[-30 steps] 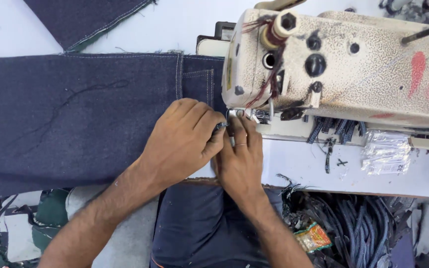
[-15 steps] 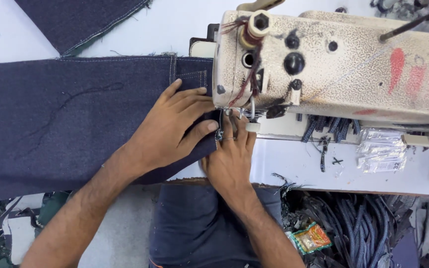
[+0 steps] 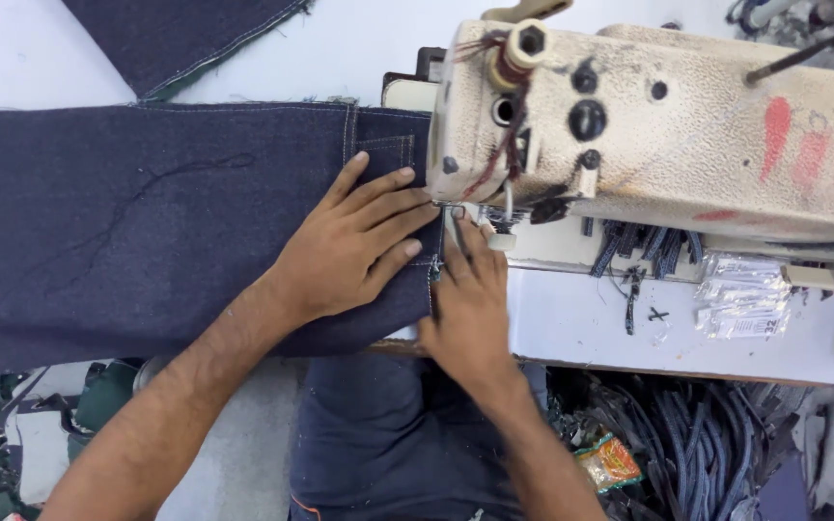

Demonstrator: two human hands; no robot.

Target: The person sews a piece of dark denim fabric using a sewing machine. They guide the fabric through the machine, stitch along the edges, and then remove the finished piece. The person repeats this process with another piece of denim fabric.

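Observation:
A dark blue denim piece lies flat across the white sewing table, its right edge under the head of a worn cream sewing machine. My left hand lies flat on the denim with fingers spread, fingertips close to the needle area. My right hand presses on the denim's right edge just in front of the presser foot, fingers together and pointing toward the needle. Neither hand grips anything; both press the cloth down.
Another denim piece lies at the back left of the table. A clear plastic packet and dark fabric strips sit under the machine arm at the right. Below the table edge hang several dark denim strips and a small colourful wrapper.
My left hand has opened out flat and spread its fingers on the denim. My right hand has stretched toward the presser foot. The view has shifted slightly.

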